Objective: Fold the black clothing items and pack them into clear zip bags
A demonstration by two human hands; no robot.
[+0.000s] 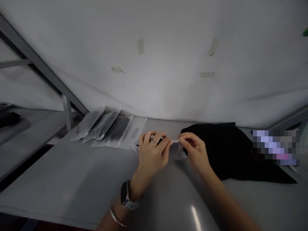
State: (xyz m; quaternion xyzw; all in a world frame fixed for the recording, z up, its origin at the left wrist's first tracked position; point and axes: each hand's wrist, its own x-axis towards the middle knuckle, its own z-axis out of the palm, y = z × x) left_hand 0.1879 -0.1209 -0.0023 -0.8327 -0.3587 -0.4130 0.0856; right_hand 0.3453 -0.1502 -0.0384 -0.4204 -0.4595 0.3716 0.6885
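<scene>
Between my two hands is a frosted plastic bag (176, 152), its top edge pinched on both sides. My left hand (154, 149), with a ring on one finger and a watch on the wrist, grips the edge with thumb and fingertips. A short way to the right, my right hand (194, 150) pinches the same edge. Something dark shows behind the left fingers, but I cannot make it out. A black cloth (223, 150) lies flat just beyond and to the right of my right hand.
Several frosted bags with dark contents (119, 130) overlap at the back left of the grey table (60, 183). A paler flat bag (136, 130) lies beside them. A white wall (166, 64) with tape pieces stands behind. A pixelated patch covers something at the right.
</scene>
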